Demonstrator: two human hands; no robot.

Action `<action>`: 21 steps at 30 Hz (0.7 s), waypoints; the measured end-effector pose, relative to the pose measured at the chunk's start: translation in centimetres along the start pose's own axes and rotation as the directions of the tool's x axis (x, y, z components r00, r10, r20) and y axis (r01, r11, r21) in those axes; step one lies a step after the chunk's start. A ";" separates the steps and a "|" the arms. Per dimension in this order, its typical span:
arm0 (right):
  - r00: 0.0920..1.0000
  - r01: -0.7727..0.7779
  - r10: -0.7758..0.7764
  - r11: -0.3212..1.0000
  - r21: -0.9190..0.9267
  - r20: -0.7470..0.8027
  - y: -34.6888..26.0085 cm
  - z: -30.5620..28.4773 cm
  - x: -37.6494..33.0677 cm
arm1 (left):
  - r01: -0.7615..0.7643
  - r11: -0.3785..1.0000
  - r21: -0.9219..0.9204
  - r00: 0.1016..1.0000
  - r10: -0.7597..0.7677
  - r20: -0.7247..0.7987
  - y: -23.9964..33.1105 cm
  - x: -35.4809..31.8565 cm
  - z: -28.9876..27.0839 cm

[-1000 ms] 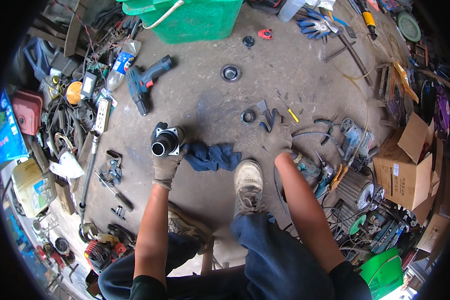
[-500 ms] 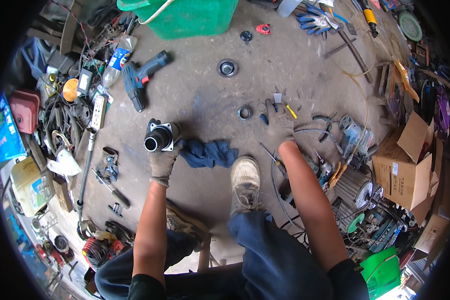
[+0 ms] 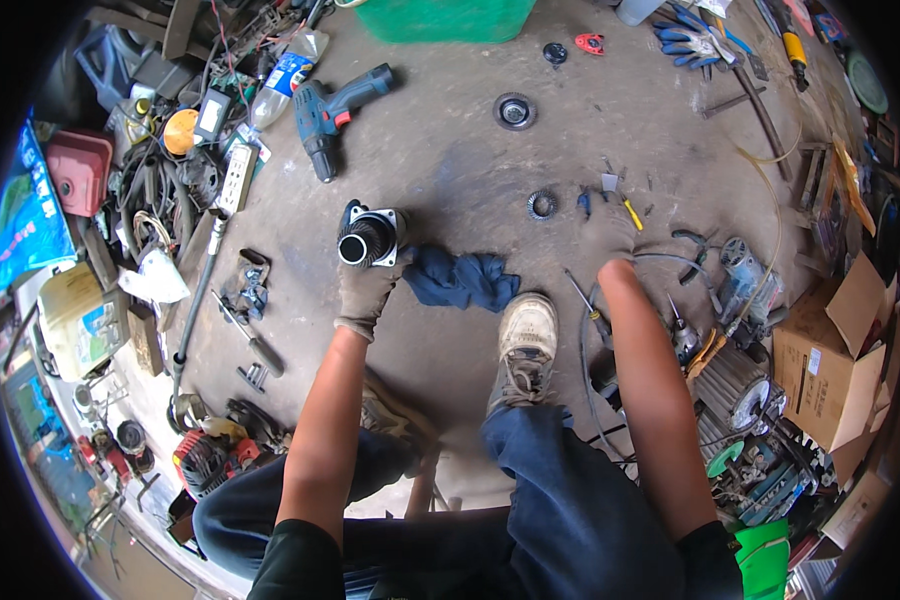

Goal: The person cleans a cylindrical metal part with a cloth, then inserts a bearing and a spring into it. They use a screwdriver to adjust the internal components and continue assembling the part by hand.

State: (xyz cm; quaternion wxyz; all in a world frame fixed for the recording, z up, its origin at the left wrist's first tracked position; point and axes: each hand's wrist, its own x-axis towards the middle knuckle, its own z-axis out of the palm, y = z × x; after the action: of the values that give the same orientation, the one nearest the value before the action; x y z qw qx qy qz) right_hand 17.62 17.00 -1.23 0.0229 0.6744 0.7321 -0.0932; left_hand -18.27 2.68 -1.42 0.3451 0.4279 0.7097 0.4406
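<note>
Your gloved left hand (image 3: pixel 370 285) is clenched around a ribbed black motor housing (image 3: pixel 368 238), held just above the concrete floor (image 3: pixel 450 160) beside the blue rag (image 3: pixel 460 280); your right hand (image 3: pixel 610 232) reaches toward the small bits near the yellow-handled screwdriver (image 3: pixel 632 213), and I cannot tell whether it grips anything. With one hand only, the housing could slip and drop onto the floor or your shoe (image 3: pixel 523 345). An open brown cardboard box (image 3: pixel 830 365) sits at your right, a blue printed sheet (image 3: pixel 25 215) at your far left.
</note>
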 end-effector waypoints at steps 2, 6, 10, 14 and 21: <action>0.993 0.076 -0.057 0.976 0.204 -0.099 -1.8 -1.6 -2.0 | 0.019 0.999 -0.026 1.000 -0.019 -0.002 0.2 -0.1 -0.3; 0.990 0.144 -0.134 0.875 0.462 -0.055 -5.7 -3.3 -7.5 | 0.004 1.000 0.013 0.999 -0.003 -0.051 -0.9 -1.6 -0.3; 0.987 -0.004 -0.118 0.643 0.766 0.104 -9.1 -3.0 -11.3 | 0.368 0.930 -0.021 0.880 -0.356 -0.314 -0.3 -6.0 3.1; 0.984 0.018 -0.146 0.637 0.771 0.098 -11.2 -1.9 -12.9 | 0.439 0.897 0.046 0.891 -0.428 -0.151 2.4 -7.9 6.1; 0.937 0.262 -0.346 0.788 0.558 0.049 -12.1 -3.4 -13.3 | 0.525 0.412 -0.745 0.817 -0.489 0.306 2.8 -10.2 4.6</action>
State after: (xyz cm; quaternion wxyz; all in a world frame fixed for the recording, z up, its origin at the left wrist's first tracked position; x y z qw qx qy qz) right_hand 7.10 3.60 5.55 -0.1298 0.5170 0.7708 -0.3489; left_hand -9.44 -4.42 0.55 0.6300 -0.0013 0.5198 0.5770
